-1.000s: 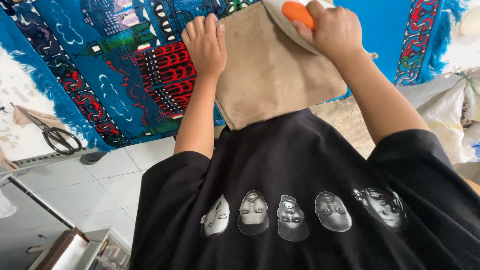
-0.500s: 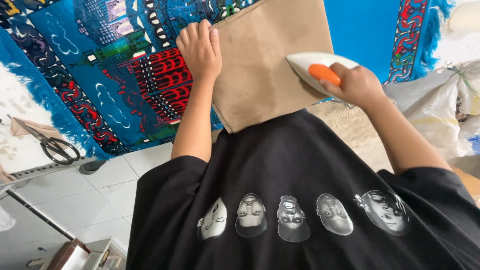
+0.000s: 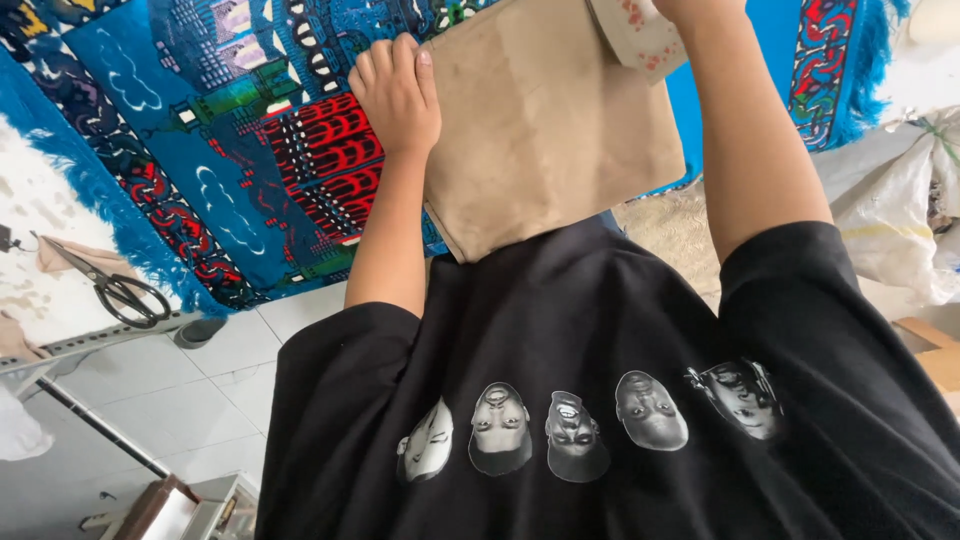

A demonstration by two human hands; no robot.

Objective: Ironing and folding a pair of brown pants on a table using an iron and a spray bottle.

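A tan folded cloth point(image 3: 540, 130) lies on a blue patterned blanket point(image 3: 200, 150) in front of me. My left hand point(image 3: 395, 95) rests flat on the cloth's left edge, fingers together. At the top edge of the view my right hand point(image 3: 705, 8) is mostly cut off; it grips a white iron point(image 3: 640, 35) whose spotted soleplate sits over the cloth's far right corner. My black T-shirt with printed faces point(image 3: 600, 400) fills the lower part of the view.
Black-handled scissors point(image 3: 125, 292) lie on a white padded surface at the left. White sacks point(image 3: 900, 220) and a cardboard piece point(image 3: 935, 355) sit at the right. Pale floor tiles point(image 3: 150, 400) and a small box point(image 3: 190, 510) show below left.
My right hand has carried the iron from the cloth's right side up to its far corner, nearly out of view. My left hand has stayed on the cloth's left edge.
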